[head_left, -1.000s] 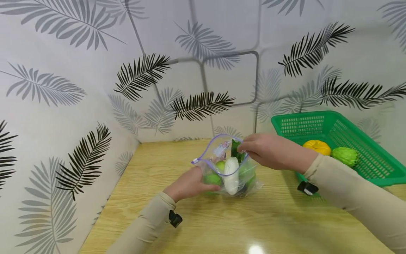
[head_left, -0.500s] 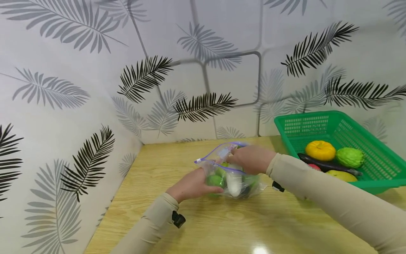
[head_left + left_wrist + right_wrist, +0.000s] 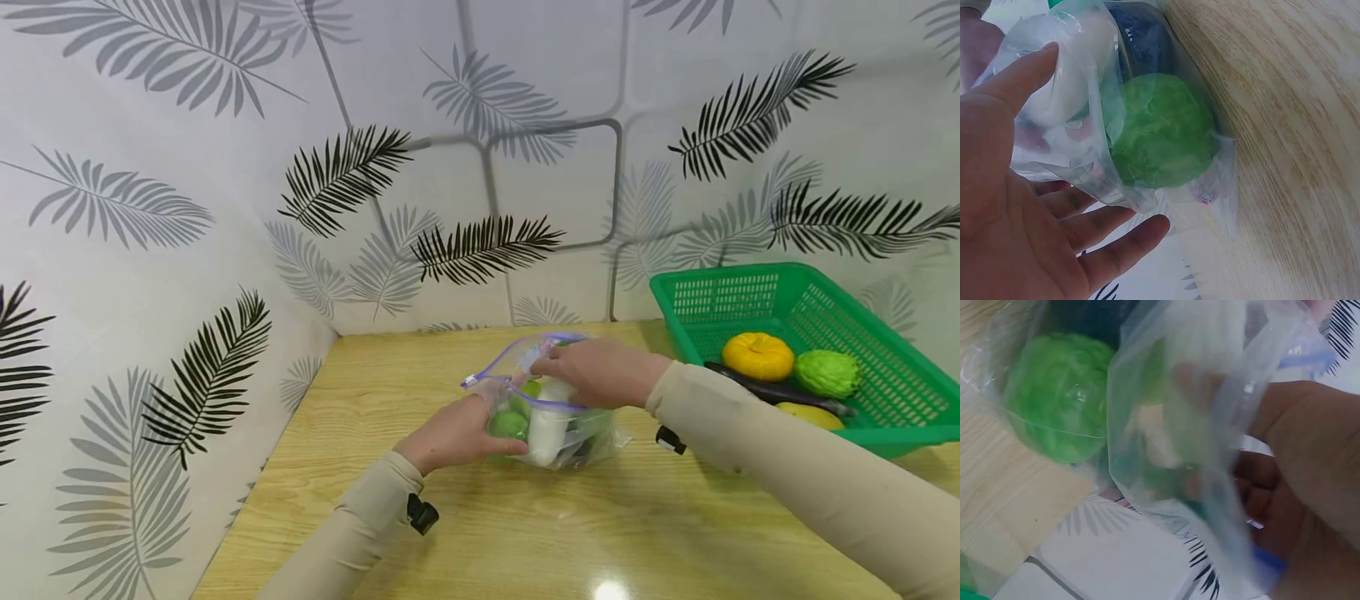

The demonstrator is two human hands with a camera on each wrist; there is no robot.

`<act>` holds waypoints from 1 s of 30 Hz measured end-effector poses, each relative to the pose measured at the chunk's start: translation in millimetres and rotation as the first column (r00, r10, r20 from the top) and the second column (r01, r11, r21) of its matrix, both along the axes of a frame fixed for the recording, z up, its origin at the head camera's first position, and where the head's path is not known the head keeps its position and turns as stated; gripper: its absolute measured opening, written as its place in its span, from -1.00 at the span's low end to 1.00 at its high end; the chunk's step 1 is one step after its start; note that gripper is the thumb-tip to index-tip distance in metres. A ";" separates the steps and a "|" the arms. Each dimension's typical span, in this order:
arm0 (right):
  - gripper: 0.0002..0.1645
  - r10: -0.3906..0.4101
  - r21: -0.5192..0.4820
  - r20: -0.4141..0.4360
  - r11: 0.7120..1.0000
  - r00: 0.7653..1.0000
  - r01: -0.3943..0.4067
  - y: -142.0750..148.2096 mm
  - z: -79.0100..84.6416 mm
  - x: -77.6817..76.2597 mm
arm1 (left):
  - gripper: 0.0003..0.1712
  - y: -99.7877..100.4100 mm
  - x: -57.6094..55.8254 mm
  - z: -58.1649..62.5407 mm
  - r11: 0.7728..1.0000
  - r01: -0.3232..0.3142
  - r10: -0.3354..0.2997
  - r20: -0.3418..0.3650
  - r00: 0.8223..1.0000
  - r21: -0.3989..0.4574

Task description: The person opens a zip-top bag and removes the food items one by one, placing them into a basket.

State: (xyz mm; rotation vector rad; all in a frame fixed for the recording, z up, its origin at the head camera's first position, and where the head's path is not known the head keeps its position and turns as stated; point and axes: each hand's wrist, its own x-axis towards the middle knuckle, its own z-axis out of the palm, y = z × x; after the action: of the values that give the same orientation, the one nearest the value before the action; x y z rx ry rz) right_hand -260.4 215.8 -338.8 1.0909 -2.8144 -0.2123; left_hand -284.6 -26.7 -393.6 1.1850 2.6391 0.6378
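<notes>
A clear zip bag [image 3: 600,454] with a purple zip edge lies mouth open on the table, filled with vegetables. Inside are a long white vegetable [image 3: 546,437], a round green one [image 3: 510,426] and a dark one [image 3: 1141,37]. My left hand [image 3: 450,433] steadies the bag's left side, thumb along the front and fairly straight fingers behind. My right hand [image 3: 603,371] reaches into the mouth from the right. Through the cloudy plastic, its fingertips [image 3: 1200,381] show beside something light green; I cannot tell whether they grip it. A knobbly green vegetable [image 3: 1060,394] bulges the bag's lower end.
To the right stands a green plastic basket [image 3: 885,436]. It holds a yellow pumpkin [image 3: 757,357], a bumpy green vegetable [image 3: 827,372], an eggplant [image 3: 772,390] and a yellow oblong item [image 3: 810,415]. Behind the wooden table [image 3: 375,375] hangs a leaf-patterned cloth [image 3: 525,83].
My right hand, earlier at the bag's right edge beside a dark green vegetable, has moved left and down into the mouth. The white vegetable has shifted its lean. My left hand stays on the bag.
</notes>
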 end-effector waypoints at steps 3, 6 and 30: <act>-0.48 0.023 -0.075 -0.014 0.997 1.000 -0.024 -0.2 8.0 2.4 | 0.07 -0.4 0.4 -0.2 1.000 0.005 -0.005 0.004 1.000 0.011; -0.49 0.049 -0.142 -0.072 0.988 0.996 -0.059 -0.1 18.6 7.0 | 0.08 -1.1 0.5 -0.7 1.000 -0.003 0.003 0.021 1.000 0.020; -0.35 -0.366 -0.347 -0.319 0.903 0.874 0.252 134.7 84.0 39.3 | 0.12 0.7 -2.7 -5.3 0.999 -0.029 0.029 -0.004 1.000 -0.027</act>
State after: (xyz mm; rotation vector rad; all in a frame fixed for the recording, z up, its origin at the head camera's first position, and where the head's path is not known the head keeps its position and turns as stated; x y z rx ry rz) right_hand -221.1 350.5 -254.8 0.4629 -2.5406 -0.0185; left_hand -287.3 -26.0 -398.9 1.1441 2.6636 0.6032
